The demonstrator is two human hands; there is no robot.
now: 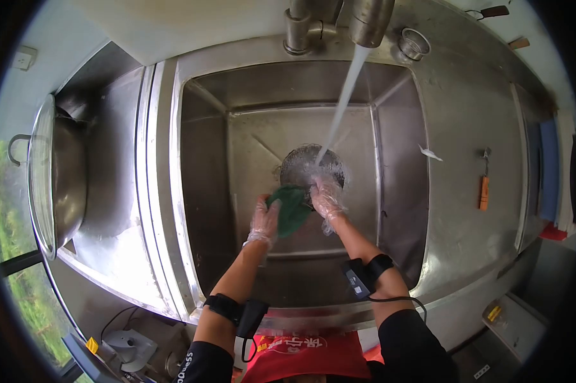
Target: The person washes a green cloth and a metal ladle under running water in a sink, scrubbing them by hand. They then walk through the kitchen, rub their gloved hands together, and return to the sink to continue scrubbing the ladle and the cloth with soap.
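Note:
A green cloth (289,212) is bunched in my left hand (264,220), whose gloved fingers are closed around it. My right hand (326,199), also in a clear plastic glove, grips the near right edge of a round dark vessel (292,165). Water from the tap (369,25) pours into that vessel and splashes close to my right fingers. The cloth lies against the vessel's near left side and covers part of its rim. Both hands are low inside the steel sink (243,147).
A large pan with a glass lid (43,179) stands left of the sink. On the right counter are an orange-handled utensil (484,191) and a small white scrap (430,153). A metal strainer cup (414,45) sits beside the tap. The sink walls surround my hands.

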